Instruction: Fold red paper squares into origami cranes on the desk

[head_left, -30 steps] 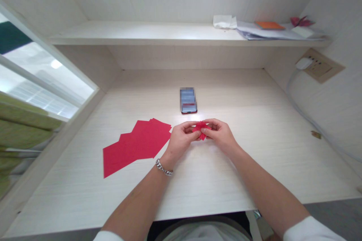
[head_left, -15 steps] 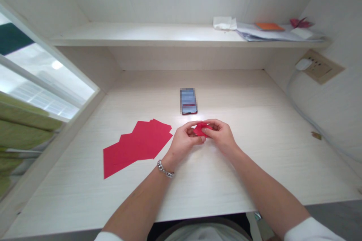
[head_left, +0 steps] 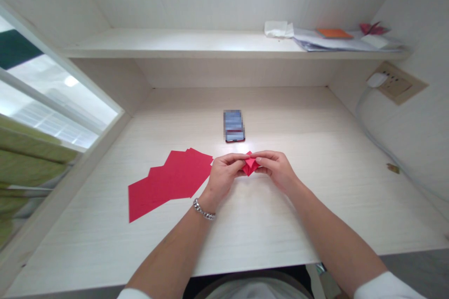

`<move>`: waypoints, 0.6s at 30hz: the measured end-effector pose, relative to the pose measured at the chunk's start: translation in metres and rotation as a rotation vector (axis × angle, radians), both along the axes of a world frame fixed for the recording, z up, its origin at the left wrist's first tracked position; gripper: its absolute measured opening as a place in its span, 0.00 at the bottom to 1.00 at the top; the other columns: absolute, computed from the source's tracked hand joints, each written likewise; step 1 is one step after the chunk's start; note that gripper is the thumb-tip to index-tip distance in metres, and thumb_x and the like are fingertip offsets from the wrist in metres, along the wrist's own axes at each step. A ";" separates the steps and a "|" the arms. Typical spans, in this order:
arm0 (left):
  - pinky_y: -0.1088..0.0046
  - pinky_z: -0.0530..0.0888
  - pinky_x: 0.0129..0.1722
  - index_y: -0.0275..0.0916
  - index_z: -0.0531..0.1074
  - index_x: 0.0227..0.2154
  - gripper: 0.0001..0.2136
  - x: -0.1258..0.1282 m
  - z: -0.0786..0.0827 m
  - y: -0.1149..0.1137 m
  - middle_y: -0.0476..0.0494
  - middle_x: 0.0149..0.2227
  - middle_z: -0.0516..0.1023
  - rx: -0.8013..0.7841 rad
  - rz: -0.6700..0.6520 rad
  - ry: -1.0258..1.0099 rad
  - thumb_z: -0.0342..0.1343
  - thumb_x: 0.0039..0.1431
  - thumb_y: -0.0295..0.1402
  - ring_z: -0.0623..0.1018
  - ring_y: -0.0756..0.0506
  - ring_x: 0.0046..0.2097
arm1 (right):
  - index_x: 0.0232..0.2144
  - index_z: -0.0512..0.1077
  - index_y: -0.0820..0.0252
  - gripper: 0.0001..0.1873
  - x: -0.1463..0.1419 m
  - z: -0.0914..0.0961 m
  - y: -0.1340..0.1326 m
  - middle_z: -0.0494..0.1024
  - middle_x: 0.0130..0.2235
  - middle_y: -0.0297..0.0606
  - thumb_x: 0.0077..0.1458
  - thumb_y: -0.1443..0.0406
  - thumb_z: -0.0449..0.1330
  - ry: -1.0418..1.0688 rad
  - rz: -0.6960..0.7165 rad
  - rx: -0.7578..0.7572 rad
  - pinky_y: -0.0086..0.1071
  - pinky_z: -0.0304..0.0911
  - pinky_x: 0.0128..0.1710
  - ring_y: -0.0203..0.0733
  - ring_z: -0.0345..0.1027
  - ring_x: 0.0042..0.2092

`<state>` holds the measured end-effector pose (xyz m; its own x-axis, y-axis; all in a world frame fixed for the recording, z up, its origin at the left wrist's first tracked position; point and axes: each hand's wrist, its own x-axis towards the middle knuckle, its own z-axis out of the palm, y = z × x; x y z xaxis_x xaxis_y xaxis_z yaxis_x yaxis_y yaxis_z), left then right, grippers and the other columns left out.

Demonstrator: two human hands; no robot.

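The hands (head_left: 223,170) hide the sides of the folded paper (head_left: 250,166), and the blurred phone screen (head_left: 234,124) seems unreadable.

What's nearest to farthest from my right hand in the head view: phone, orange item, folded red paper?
1. Folded red paper: gripped by the right hand.
2. Phone: ahead and left, on the desk.
3. Orange item: ahead and right, on the shelf.

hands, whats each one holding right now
Left hand: closed, pinching the left side of the folded red paper.
Right hand: closed, pinching the same paper's right side.
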<state>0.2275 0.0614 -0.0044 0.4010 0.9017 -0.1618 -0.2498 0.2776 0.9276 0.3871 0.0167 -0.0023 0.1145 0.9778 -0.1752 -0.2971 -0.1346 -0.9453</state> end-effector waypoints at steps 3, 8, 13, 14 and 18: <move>0.67 0.79 0.36 0.34 0.80 0.34 0.09 0.000 0.002 0.000 0.39 0.35 0.82 0.010 -0.024 -0.002 0.63 0.48 0.30 0.81 0.44 0.36 | 0.32 0.80 0.59 0.13 0.000 0.000 0.000 0.81 0.33 0.40 0.43 0.60 0.68 -0.010 -0.001 0.000 0.38 0.71 0.37 0.43 0.75 0.35; 0.66 0.79 0.37 0.35 0.78 0.40 0.15 -0.001 0.000 0.000 0.38 0.37 0.81 0.036 -0.066 0.010 0.64 0.48 0.33 0.80 0.43 0.37 | 0.29 0.79 0.60 0.11 -0.002 -0.005 0.001 0.80 0.29 0.37 0.39 0.63 0.70 -0.114 -0.065 0.052 0.36 0.71 0.36 0.41 0.74 0.32; 0.70 0.77 0.33 0.36 0.74 0.47 0.24 -0.004 -0.007 0.002 0.44 0.28 0.80 0.111 -0.043 0.114 0.68 0.44 0.34 0.79 0.46 0.31 | 0.27 0.73 0.60 0.12 -0.004 -0.007 0.002 0.77 0.26 0.34 0.39 0.63 0.70 -0.147 -0.086 0.093 0.33 0.69 0.31 0.39 0.72 0.29; 0.71 0.77 0.33 0.35 0.74 0.47 0.25 -0.004 -0.007 0.003 0.44 0.28 0.79 0.109 -0.042 0.121 0.69 0.43 0.34 0.79 0.46 0.31 | 0.28 0.72 0.59 0.14 -0.004 -0.007 0.002 0.77 0.26 0.33 0.39 0.62 0.70 -0.140 -0.084 0.090 0.32 0.69 0.30 0.38 0.71 0.28; 0.70 0.77 0.34 0.34 0.73 0.46 0.26 -0.003 -0.005 0.002 0.42 0.30 0.80 0.062 -0.056 0.097 0.69 0.43 0.36 0.80 0.45 0.32 | 0.32 0.69 0.58 0.18 -0.005 -0.009 0.003 0.76 0.26 0.33 0.41 0.60 0.70 -0.144 -0.094 0.078 0.33 0.69 0.30 0.39 0.71 0.28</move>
